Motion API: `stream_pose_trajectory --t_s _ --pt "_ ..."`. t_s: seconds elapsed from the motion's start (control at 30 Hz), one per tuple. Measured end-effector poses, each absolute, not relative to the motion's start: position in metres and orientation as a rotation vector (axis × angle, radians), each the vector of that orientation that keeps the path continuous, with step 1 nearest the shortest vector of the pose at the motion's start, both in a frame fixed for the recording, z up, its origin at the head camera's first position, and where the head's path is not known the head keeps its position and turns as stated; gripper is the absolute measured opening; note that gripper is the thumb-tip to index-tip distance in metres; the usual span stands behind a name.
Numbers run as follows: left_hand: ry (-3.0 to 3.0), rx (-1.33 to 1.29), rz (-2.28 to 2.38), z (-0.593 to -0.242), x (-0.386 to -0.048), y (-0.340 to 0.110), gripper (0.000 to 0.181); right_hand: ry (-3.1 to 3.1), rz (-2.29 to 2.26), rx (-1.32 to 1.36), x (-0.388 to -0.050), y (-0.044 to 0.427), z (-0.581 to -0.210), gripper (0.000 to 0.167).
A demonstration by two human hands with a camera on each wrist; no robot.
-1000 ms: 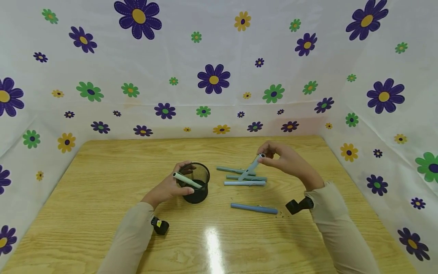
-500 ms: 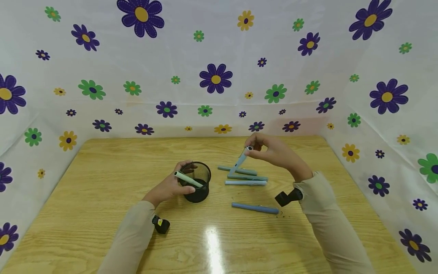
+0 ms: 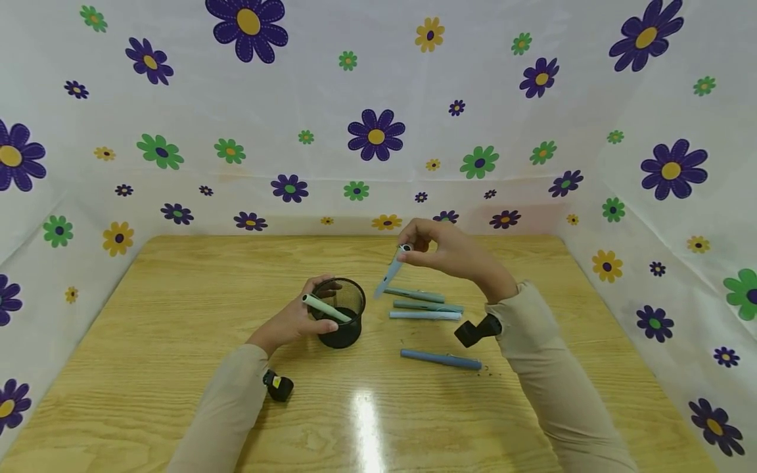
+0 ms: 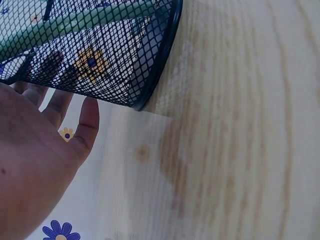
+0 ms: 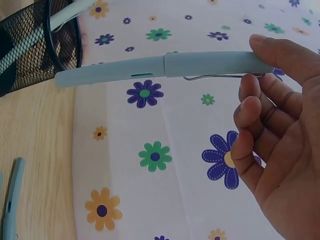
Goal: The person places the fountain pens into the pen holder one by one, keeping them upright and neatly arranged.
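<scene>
Thumb and fingers of the left hand [image 3: 294,320] grip the black mesh cup [image 3: 340,336], which stands on the table; in the left wrist view the fingers [image 4: 89,120] lie along its mesh. A pale green pen [image 3: 325,307] leans inside the cup. The right hand [image 3: 452,253] pinches a light blue pen [image 3: 390,272] by its capped end, raised and slanted, its lower end right of the cup. The right wrist view shows that pen [image 5: 115,70] between thumb and fingertips, its clip underneath.
On the wooden table [image 3: 177,341], right of the cup, lie two green-grey pens [image 3: 416,295] and a pale blue pen [image 3: 422,316]. A darker blue pen [image 3: 440,359] lies nearer the front, with small dark specks by its end. A flowered cloth [image 3: 260,118] surrounds the table's back and sides.
My right hand has moved left with the light blue pen, from above the lying pens toward the cup. The left hand keeps its grip on the cup in about the same place.
</scene>
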State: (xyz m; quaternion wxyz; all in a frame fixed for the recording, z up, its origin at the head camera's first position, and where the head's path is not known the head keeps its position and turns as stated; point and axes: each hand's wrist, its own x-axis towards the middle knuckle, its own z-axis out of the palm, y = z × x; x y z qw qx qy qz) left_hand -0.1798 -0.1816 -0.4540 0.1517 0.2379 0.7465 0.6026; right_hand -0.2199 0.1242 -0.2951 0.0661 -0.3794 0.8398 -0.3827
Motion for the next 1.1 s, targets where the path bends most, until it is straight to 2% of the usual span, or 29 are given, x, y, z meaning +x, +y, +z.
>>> stream_pose_trajectory --t_s 0.6,1.1 --pt "2.148 0.687 1.735 -0.457 -0.181 -0.182 0.089 2.483 -1.155 -1.235 -0.221 0.091 -0.293 0.015" --pt "2.118 0.677 1.754 -0.455 -0.180 -0.181 0.089 2.424 -1.168 -1.207 -0.229 0.073 -0.313 0.013"
